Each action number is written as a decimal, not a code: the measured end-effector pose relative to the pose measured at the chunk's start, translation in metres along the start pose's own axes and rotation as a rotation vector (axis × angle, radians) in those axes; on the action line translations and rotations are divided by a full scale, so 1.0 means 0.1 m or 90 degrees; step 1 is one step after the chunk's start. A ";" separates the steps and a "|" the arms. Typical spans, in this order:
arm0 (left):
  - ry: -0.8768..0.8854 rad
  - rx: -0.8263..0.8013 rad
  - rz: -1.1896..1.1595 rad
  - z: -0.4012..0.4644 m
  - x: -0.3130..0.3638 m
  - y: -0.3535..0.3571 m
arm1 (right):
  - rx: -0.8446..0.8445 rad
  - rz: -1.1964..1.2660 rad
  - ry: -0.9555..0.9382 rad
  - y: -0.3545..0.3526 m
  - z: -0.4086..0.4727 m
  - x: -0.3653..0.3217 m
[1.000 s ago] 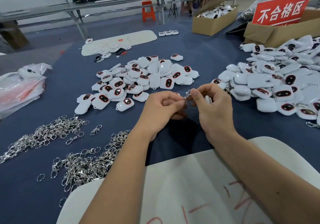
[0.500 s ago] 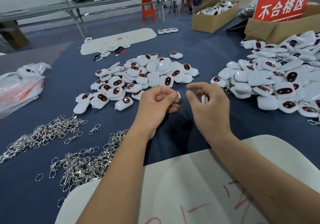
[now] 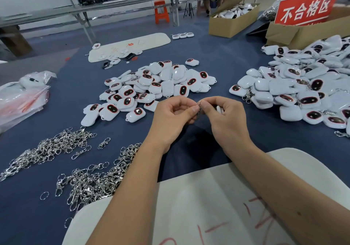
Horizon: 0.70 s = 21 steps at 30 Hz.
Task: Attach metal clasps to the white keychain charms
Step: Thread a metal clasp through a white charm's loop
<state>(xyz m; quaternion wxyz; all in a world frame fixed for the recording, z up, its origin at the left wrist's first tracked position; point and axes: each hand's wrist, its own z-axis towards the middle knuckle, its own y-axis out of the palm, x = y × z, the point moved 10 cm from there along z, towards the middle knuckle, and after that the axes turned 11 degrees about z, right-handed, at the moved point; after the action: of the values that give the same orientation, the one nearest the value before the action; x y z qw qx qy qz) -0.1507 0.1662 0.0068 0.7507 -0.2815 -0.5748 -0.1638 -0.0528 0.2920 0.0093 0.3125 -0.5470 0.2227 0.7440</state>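
A blue cloth-covered table [image 3: 217, 55] carries everything; on the right lies a broad heap of finished charms [image 3: 303, 85] with metal showing among them, in the middle a smaller heap of bare charms [image 3: 159, 85], and at the near left two tangles of loose metal clasps [image 3: 56, 148]; a white board [image 3: 198, 207] sits under the forearms. Half a second ago the hands stood apart; now they have met again above the cloth, so the threading seems to be resuming rather than finished. The left hand [image 3: 170, 117] is curled, thumb and forefinger pinching a small metal clasp [image 3: 198, 106]; the right hand [image 3: 225, 116] is likewise curled, its thumb and forefinger pinching the same clasp from the other side, while a sliver of a white charm [image 3: 219, 109] shows tucked under its fingers. Whether the ring has caught the charm's loop I cannot tell; it is too small.
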 end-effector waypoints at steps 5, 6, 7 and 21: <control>0.025 0.005 0.009 0.00 0.04 0.00 | -0.016 0.003 0.017 0.02 0.00 0.03; 0.026 0.004 0.008 0.00 0.04 0.00 | -0.019 0.005 0.017 0.03 0.00 0.03; 0.025 0.000 0.007 0.00 0.04 0.00 | -0.020 0.007 0.018 0.03 0.00 0.02; 0.020 -0.002 0.055 -0.01 0.05 0.01 | -0.024 0.012 -0.002 0.02 -0.02 -0.03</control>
<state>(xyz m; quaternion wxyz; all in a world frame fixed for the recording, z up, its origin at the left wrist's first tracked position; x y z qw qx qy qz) -0.1481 0.1666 0.0107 0.7656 -0.3046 -0.5499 -0.1370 -0.0524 0.2885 0.0112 0.2955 -0.5494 0.2130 0.7520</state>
